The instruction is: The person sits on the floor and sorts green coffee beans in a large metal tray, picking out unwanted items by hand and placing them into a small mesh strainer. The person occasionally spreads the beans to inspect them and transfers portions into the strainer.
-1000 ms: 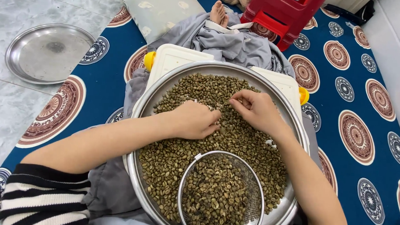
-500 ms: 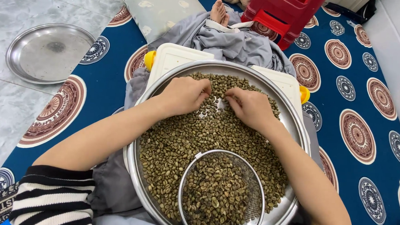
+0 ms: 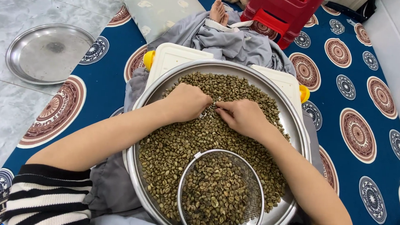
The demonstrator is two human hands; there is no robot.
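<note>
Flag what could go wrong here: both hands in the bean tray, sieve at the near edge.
1. The big metal tray seems to rest on a white box and grey cloth; a hard push could tip it.
2. The beans reach close to the rim by the left hand, so sweeping may flick some onto the blue mat.
3. The forearms pass close by the full sieve, so the right hand pulling back could jostle it.

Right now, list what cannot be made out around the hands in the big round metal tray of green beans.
Head view only:
- Left hand fingertips: curled under into the olive-green beans, so any held bean is hidden.
- Right hand fingertips: pinched together, and what they grip is too small to tell.
- Round wire-mesh sieve: its lower rim is cut off by the bottom edge.
- White plastic board: mostly covered by the big round metal tray.
</note>
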